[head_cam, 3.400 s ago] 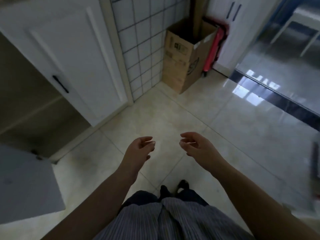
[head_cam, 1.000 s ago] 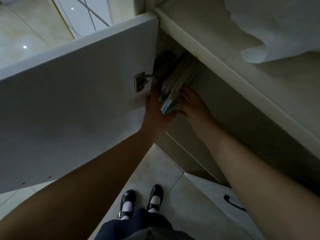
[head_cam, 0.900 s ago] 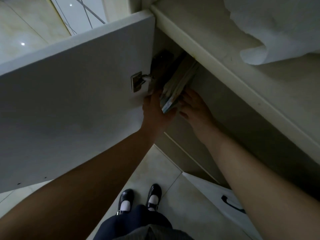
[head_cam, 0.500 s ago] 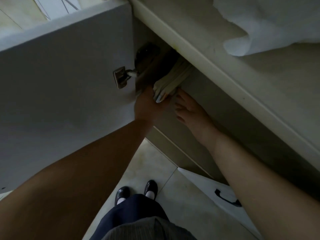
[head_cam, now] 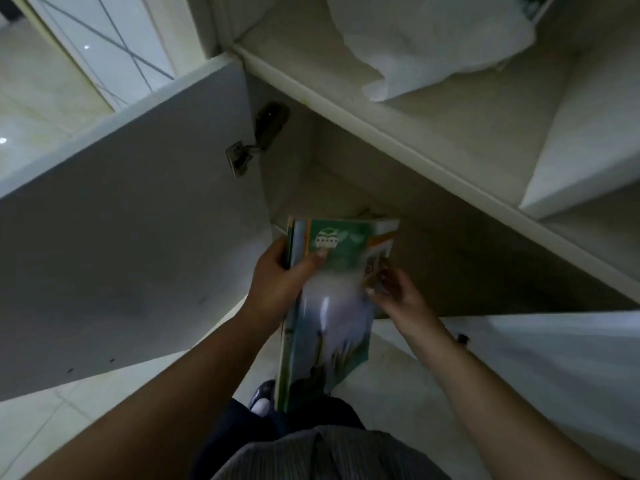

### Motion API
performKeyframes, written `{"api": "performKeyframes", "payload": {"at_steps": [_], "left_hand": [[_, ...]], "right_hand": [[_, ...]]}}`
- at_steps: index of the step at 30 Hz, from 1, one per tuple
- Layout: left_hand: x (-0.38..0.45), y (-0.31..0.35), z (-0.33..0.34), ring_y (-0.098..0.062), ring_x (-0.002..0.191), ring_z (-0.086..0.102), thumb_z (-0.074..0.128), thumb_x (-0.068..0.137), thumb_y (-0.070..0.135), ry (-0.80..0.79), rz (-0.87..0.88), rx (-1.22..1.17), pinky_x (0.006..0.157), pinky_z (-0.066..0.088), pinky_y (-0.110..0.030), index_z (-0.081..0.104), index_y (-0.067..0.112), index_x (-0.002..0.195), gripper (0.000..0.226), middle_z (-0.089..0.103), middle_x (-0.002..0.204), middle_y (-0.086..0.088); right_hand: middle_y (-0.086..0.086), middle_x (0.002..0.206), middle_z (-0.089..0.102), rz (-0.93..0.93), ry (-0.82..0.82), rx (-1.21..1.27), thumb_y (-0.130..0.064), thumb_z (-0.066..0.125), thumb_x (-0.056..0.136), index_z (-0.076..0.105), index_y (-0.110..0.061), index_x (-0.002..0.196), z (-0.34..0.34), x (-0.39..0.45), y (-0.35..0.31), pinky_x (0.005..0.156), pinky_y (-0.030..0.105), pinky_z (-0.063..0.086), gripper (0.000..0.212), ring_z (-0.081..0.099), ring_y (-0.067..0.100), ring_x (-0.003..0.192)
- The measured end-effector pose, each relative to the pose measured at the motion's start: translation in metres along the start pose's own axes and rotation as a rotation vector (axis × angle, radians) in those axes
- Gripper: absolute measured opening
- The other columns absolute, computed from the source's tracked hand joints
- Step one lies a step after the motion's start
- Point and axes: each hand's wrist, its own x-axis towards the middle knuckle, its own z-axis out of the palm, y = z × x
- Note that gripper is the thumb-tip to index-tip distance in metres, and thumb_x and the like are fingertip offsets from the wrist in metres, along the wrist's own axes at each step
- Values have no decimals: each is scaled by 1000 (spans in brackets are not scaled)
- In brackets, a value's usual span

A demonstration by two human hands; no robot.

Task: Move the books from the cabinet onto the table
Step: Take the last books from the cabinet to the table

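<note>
A thin stack of green-covered books [head_cam: 332, 306] hangs in front of the open lower cabinet [head_cam: 433, 237], outside its compartment. My left hand [head_cam: 277, 282] grips the stack's left edge, thumb on the top cover. My right hand [head_cam: 394, 292] touches the right edge with its fingertips. The top cover is green with a white emblem and a pale picture below. The compartment behind the books is dark and its inside is hard to see.
The white cabinet door [head_cam: 131, 244] stands open at my left, with a metal hinge [head_cam: 242, 157]. A shelf edge [head_cam: 398, 143] runs diagonally above, with a white plastic bag [head_cam: 433, 39] on it. Another white door [head_cam: 554, 358] with a dark handle is low right. Tiled floor lies below.
The books have come out of the cabinet toward me, held in both hands. Half a second ago they still stood inside next to the hinge.
</note>
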Motion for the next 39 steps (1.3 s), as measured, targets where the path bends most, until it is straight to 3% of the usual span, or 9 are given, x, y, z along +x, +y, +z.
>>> {"api": "performKeyframes", "payload": {"at_steps": [4,10,12,17,21,25,30,35,39], "left_hand": [[-48,8,-12,-22,86,73,73,63,35,-216,-19,-51,68,58,-31,64,15,109,51,75,98,-6],[-88,19,-18,-15,64,71,66,69,25,-449,-81,-43,54,55,-25,65,15,90,23,75,72,-2],[-88,19,-17,-17,62,70,68,68,29,-450,-108,-30,55,55,-28,65,15,89,25,74,70,-2],[-102,5,-5,-26,76,72,73,60,41,-512,-206,43,67,57,-34,69,10,101,51,75,89,-12],[-118,-7,17,-35,94,69,69,76,40,-614,-349,140,82,56,-43,70,8,106,44,73,101,-18],[-145,-27,47,-30,89,71,73,65,43,-750,-393,271,78,56,-38,72,10,102,50,74,99,-16],[-198,-63,79,-20,77,74,56,91,35,-952,-506,403,60,58,-27,70,14,103,28,76,93,-10],[-268,-102,93,-27,86,72,61,89,32,-1168,-427,689,75,57,-38,66,13,111,30,75,97,-11],[-332,-133,72,-25,79,69,69,83,22,-1443,-318,969,58,58,-30,53,17,111,32,68,96,-10]], "right_hand": [[8,136,54,-29,48,219,-13,74,76,40,-15,138,-7,-47,43,105,43,43,71,53,24,124],[0,104,74,-75,59,550,-52,91,33,58,-15,114,9,-130,74,75,27,58,95,70,18,97],[0,104,74,-78,93,529,-51,89,43,59,-15,116,12,-141,75,76,28,58,88,69,19,97],[9,114,65,-69,357,613,-15,59,83,60,-21,104,28,-192,94,94,44,48,22,63,25,103],[-2,102,73,-83,462,679,-23,66,71,63,-25,103,33,-235,118,90,40,53,32,67,21,99],[-3,89,77,-54,544,837,-11,61,84,63,-21,105,37,-281,155,70,30,60,23,73,16,84],[2,90,77,6,683,970,-12,58,88,61,-12,111,57,-347,198,63,27,59,24,73,18,83],[2,82,77,39,902,1141,-14,59,88,62,-13,102,98,-422,250,60,27,59,14,74,18,75],[1,81,77,71,1065,1233,-18,59,88,60,-14,105,144,-482,288,58,27,58,17,74,18,74]]}}
